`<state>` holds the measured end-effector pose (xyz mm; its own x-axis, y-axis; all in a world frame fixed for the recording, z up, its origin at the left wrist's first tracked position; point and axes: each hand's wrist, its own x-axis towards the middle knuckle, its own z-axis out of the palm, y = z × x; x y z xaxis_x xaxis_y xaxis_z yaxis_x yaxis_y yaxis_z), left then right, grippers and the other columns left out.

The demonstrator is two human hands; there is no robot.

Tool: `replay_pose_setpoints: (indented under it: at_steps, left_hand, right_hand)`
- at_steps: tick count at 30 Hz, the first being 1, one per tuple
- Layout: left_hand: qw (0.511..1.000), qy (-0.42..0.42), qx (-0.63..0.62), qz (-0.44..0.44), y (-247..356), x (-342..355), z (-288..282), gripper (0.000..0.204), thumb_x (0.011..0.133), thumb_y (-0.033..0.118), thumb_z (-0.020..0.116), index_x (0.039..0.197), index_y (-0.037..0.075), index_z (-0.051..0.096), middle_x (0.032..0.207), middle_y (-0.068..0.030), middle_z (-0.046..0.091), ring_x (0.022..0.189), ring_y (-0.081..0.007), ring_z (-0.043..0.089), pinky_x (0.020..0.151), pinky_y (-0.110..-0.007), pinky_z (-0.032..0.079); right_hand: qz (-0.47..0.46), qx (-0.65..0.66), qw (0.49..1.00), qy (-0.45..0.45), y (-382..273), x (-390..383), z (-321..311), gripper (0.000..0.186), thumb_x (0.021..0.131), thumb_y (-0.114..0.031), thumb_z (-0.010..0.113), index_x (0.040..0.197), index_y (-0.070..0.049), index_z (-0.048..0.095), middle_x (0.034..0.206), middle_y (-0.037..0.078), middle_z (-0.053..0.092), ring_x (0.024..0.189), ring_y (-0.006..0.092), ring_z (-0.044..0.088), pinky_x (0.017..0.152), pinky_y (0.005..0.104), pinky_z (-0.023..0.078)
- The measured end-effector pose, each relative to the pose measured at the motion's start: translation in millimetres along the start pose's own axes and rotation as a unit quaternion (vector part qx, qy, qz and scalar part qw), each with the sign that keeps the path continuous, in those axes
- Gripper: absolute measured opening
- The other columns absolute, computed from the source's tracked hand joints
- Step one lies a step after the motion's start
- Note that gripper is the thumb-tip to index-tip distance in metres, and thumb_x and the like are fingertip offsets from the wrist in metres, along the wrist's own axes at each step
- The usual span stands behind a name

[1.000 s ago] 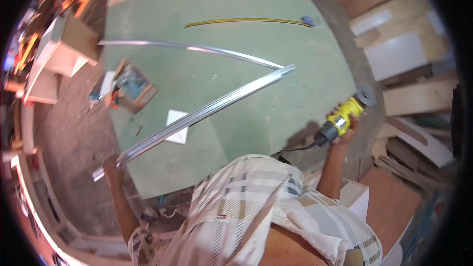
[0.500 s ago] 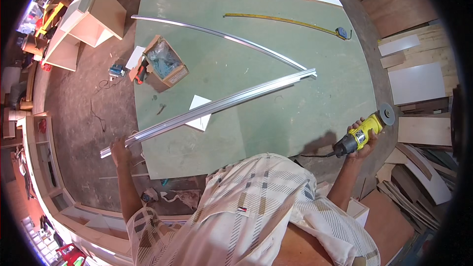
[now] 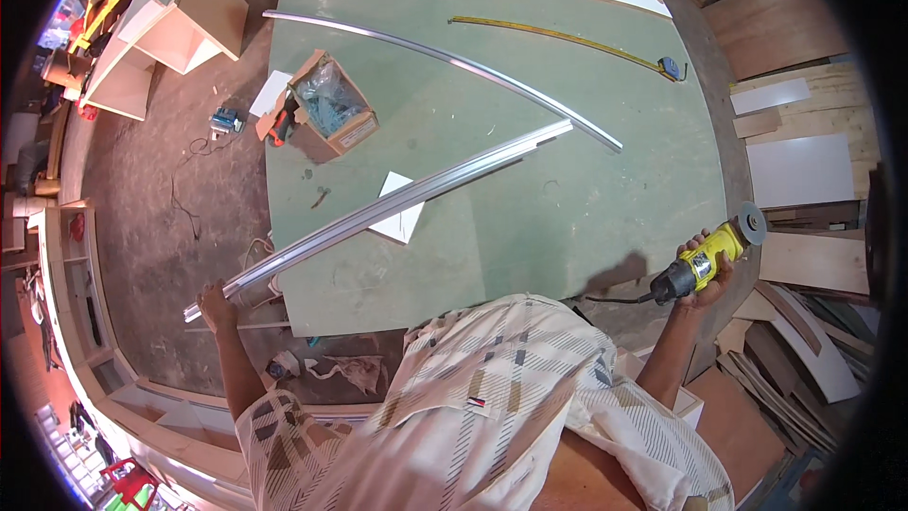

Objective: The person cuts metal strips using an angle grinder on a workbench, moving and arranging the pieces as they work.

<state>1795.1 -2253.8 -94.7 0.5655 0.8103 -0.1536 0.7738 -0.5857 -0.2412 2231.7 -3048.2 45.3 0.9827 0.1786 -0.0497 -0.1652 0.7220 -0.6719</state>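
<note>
My left hand (image 3: 218, 308) is closed around the near-left end of a bundle of long silvery metal channels (image 3: 492, 158). That end juts out past the left edge of the green board (image 3: 586, 218), and the bundle slants across the board to the far right. Off the board's right edge, my right hand (image 3: 716, 286) grips a yellow and black angle grinder (image 3: 707, 258), its grey disc pointing up and away from me. A dark cord trails from the grinder's rear toward my shirt. Beneath the channels lies a white rectangular piece (image 3: 405, 223).
Another thin metal strip (image 3: 445, 54) lies farther back, near an extended tape measure (image 3: 567, 38). An open cardboard box (image 3: 355, 128) holds plastic-wrapped contents. A blue power tool (image 3: 225, 120) sits on the floor at left. Boards (image 3: 804, 166) line the right side; cabinet frames (image 3: 95, 293) stand left.
My left hand has drawn the channels toward the left, so their far end now sits apart from the thin strip. My right hand still holds the grinder beside the board. The view has shifted slightly.
</note>
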Motion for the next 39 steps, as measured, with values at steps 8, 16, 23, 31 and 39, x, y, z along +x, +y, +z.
replay_pose_setpoints:
  at_steps: [8, 16, 23, 31, 39]
  left_hand:
    - [0.999, 0.018, -0.025, 0.027, -3, -4, -7, 0.053, 0.071, 0.003, 0.067, 0.124, 0.009, 0.062, 0.118, -0.0150, 0.065, 0.119, -0.0318, 0.059, 0.117, -0.049, 0.031]
    - [0.997, 0.043, -0.039, 0.043, -12, -8, -1, 0.049, 0.072, -0.002, 0.058, 0.119, 0.008, 0.063, 0.116, -0.0150, 0.064, 0.120, -0.0326, 0.057, 0.118, -0.049, 0.028]
    - [0.999, -0.001, -0.015, 0.032, -4, -6, -2, 0.058, 0.070, -0.002, 0.060, 0.127, 0.009, 0.060, 0.125, -0.0159, 0.059, 0.128, -0.0325, 0.051, 0.120, -0.051, 0.024]
    - [0.956, 0.205, -0.202, 0.052, 136, -6, -69, 0.057, 0.085, 0.016, 0.072, 0.138, 0.008, 0.054, 0.137, -0.0197, 0.056, 0.132, -0.0364, 0.048, 0.113, -0.052, 0.031]
    - [0.828, 0.245, -0.481, 0.149, 373, -31, -101, 0.036, 0.084, 0.020, 0.077, 0.114, 0.003, 0.063, 0.123, -0.0193, 0.061, 0.118, -0.0389, 0.055, 0.101, -0.050, 0.041]
  right_hand:
    - [0.019, -0.019, 1.000, -0.007, 16, 7, 36, 0.065, 0.088, -0.029, 0.066, 0.134, 0.010, 0.041, 0.113, 0.019, 0.058, 0.102, 0.0294, 0.060, 0.097, 0.0456, 0.049]
    - [0.013, -0.019, 0.999, 0.038, 39, 17, 60, 0.064, 0.083, -0.030, 0.068, 0.128, 0.010, 0.047, 0.104, 0.019, 0.060, 0.091, 0.0299, 0.063, 0.087, 0.0441, 0.052]
    - [0.013, -0.021, 0.999, 0.040, 37, 14, 62, 0.062, 0.083, -0.031, 0.068, 0.127, 0.008, 0.048, 0.101, 0.017, 0.062, 0.089, 0.0284, 0.066, 0.086, 0.0448, 0.055]
    - [0.038, -0.077, 0.990, 0.107, 32, 13, 57, 0.056, 0.082, -0.028, 0.065, 0.125, 0.005, 0.050, 0.092, 0.018, 0.064, 0.080, 0.0299, 0.068, 0.075, 0.0458, 0.059]
    - [0.196, -0.269, 0.941, 0.065, 47, 30, 69, 0.054, 0.077, -0.022, 0.068, 0.123, 0.000, 0.051, 0.089, 0.016, 0.065, 0.073, 0.0291, 0.068, 0.068, 0.0422, 0.060]
